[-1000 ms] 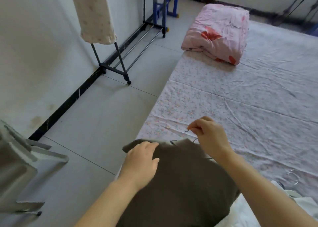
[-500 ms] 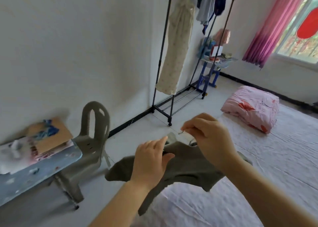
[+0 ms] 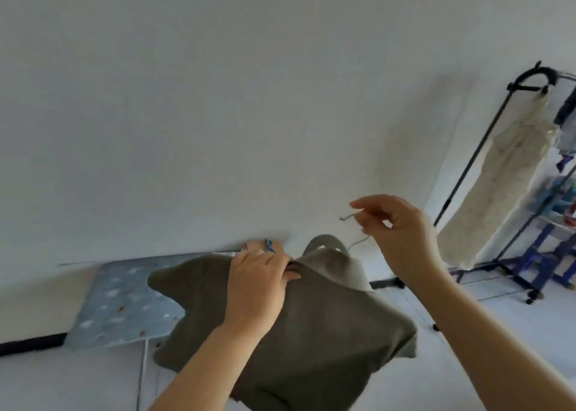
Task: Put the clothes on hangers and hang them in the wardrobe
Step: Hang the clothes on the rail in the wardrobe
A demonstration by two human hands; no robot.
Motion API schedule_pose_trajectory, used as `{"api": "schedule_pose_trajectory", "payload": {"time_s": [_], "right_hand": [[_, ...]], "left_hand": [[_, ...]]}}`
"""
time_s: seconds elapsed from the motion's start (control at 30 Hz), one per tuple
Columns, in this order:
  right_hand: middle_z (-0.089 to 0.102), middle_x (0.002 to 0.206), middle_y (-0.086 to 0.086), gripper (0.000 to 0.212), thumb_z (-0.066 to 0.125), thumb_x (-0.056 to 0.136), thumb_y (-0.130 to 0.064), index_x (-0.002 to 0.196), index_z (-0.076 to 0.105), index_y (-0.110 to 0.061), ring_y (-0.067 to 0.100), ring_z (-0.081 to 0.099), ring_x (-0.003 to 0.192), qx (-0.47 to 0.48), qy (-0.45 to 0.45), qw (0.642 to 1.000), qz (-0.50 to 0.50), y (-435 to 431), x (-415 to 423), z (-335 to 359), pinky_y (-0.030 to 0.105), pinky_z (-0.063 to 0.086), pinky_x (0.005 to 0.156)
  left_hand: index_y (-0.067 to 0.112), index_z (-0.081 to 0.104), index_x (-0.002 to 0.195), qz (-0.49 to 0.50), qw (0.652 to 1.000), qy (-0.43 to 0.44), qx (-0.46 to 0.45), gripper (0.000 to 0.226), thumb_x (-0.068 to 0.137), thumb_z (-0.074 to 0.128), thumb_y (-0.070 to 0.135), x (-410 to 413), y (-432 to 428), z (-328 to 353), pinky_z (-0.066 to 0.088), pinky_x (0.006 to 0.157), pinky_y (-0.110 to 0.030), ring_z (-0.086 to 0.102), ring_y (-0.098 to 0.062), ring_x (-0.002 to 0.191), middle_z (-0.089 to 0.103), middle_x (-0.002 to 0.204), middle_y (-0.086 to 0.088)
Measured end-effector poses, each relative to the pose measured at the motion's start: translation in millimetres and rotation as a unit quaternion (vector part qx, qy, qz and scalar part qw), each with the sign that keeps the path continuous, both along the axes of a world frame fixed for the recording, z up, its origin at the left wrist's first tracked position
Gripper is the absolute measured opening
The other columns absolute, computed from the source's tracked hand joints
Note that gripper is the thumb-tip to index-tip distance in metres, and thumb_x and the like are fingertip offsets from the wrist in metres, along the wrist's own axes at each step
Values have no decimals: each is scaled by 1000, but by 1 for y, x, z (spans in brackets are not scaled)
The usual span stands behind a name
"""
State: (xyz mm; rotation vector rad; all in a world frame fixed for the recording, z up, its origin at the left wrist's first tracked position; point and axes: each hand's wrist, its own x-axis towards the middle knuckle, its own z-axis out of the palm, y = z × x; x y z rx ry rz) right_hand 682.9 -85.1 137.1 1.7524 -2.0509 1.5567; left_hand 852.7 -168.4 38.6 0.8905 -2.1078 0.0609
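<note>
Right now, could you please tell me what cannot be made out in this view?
Head view:
- Hanger: only its hook shows, pinched by the right hand; the shirt hides the rest.
- Shirt hem: cut off by the bottom edge.
- Left hand: fingertips tucked into the collar.
- Rack: rail and clothes cut off by the right edge.
- Chair: mostly behind the shirt.

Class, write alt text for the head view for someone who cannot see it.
A right hand pinches a wire hanger while the left hand grips the neck of an olive shirt, before a white wall. A clothes rack stands at right.
</note>
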Motion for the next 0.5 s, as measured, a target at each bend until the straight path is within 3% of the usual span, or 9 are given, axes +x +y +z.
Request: {"api": "schedule_pose_trajectory", "payload": {"time_s": [0.07,0.2,0.33,0.5], "right_hand": [[64,86,-13,27,65,84,-20,96,59,-43,1,63,80,16,0,999,46,-29,19,-3,20,49,72],[58,98,-21,46,67,82,-27,118,45,-46,-10,58,88,69,21,987,142,-86,64,-27,5,43,67],[52,112,-17,65,67,83,-28,124,26,-56,1,54,104,105,134,946,276,-130,125,-56,12,38,83],[53,109,-8,79,67,83,-31,137,11,-45,14,54,98,26,265,896,356,-177,200,-56,16,29,72]], "left_hand": [[25,67,67,57,998,-7,11,22,58,86,31,39,-16,7,32,66,-25,58,-14,56,60,55,11],[21,71,72,158,986,37,44,10,70,79,26,118,-43,16,25,67,-27,59,-20,60,66,62,5],[20,71,81,290,953,71,51,12,78,70,33,189,-52,31,28,69,-32,59,-24,70,68,67,2],[16,71,91,401,903,152,39,18,78,70,28,262,-39,48,40,79,-35,63,-26,80,72,81,-1]]}}
